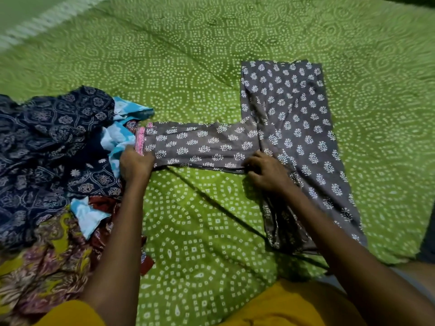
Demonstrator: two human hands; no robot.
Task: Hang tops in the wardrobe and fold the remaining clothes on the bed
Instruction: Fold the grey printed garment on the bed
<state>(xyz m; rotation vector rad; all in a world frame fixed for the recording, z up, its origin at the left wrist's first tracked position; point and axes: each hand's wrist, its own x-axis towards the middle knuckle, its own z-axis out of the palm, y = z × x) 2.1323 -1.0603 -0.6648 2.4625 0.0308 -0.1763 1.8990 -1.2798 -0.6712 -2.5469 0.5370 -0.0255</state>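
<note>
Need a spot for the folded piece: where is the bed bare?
Bare green dotted bedsheet lies beyond the grey printed garment and between both forearms. The left side is crowded with the pile of navy, blue and yellow clothes.

Both hands (135, 162) on grey printed top (294, 118)

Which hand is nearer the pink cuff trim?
Left. The left hand grips the sleeve right at the pink cuff trim; the right hand rests at the sleeve's other end.
</note>
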